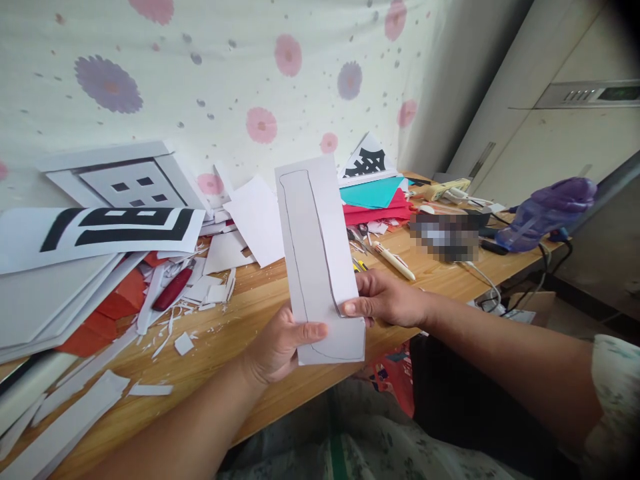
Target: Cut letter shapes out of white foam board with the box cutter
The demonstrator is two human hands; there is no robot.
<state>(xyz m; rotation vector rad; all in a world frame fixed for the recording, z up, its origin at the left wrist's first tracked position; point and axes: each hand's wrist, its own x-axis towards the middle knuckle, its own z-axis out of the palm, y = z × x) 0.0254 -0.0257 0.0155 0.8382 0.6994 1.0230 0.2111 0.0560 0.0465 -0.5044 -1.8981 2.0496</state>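
A tall white card [309, 267] with a thin L-shaped outline drawn on it is held up over the table's front edge. My left hand [285, 340] grips its lower left edge, thumb flat across the front and fingers behind. On the right side, my right hand [393, 300] pinches the card, its thumb at the inner corner of the outline. The line there looks darker and split, like a cut, and the strip beside it stands slightly apart. Beyond my right hand lie a thick white pen [395, 260] and a yellow tool [359, 265], partly hidden.
Paper scraps surround a red-handled tool [173, 288] on the wooden table [260, 293]. White sheets with black shapes [115, 230] are piled at the left. Teal and red paper [375, 193] lies behind. A purple bottle [545, 213] and cables stand at the right.
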